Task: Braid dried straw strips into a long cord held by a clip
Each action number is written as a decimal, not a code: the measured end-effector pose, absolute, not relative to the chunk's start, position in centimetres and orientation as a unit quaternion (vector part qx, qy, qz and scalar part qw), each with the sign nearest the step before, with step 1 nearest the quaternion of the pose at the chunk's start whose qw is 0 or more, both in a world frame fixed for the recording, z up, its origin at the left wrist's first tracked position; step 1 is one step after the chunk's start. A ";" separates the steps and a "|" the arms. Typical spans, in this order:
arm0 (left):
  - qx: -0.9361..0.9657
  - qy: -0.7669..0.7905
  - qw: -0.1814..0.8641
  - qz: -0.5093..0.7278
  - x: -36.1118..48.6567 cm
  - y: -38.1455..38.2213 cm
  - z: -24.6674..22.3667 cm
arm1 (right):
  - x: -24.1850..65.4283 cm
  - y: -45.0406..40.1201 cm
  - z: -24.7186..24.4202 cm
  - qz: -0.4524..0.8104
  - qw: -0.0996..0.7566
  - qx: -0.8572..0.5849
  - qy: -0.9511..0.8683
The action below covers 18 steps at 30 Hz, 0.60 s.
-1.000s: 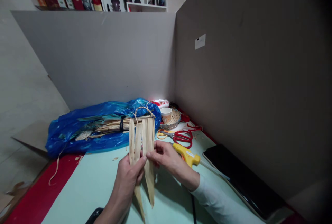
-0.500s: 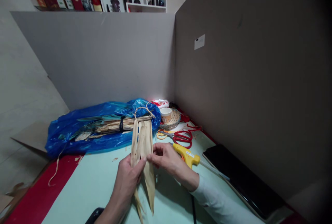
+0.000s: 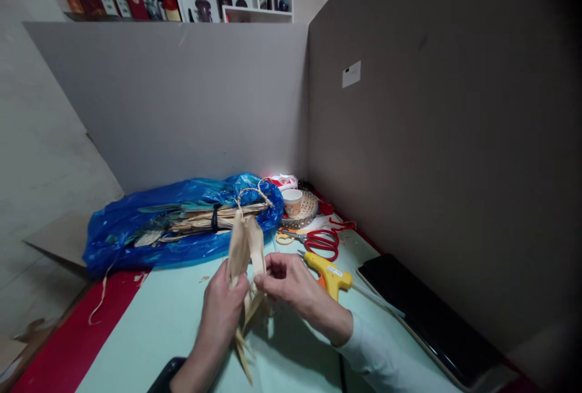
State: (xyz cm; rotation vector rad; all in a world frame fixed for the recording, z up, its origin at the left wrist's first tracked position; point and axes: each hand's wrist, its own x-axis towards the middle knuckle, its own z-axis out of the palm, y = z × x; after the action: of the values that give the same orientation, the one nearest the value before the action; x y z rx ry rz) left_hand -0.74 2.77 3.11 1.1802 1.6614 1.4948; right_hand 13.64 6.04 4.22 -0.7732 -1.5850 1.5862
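Observation:
Pale dried husk strips stand upright between my hands, their lower ends hanging over the table. My left hand is closed around the strips at their middle. On the right, my right hand pinches the edge of a bent strip between thumb and fingers. Behind them, a bundle of dried husks tied with a dark band lies on a blue plastic bag. A thin twine loop shows above the strips' top end.
Right of my hands lie a yellow glue gun, red-handled scissors and a black flat object. A paper cup stands by a woven basket. Grey panels rise behind and to the right.
The husk strips, flat and spread before, are now folded and turned, with the right strip bent towards my right hand. Both hands keep hold and have shifted only slightly.

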 end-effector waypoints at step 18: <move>0.255 0.526 0.497 0.641 -3.5 3.8 2.5 | 19.6 8.1 8.0 0.735 0.449 -0.121 -0.494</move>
State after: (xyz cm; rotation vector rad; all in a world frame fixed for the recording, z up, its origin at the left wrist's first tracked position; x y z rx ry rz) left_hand -3.55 3.82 2.46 0.6185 1.2728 1.5528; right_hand 19.57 8.09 8.00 -0.2998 -1.2217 1.8182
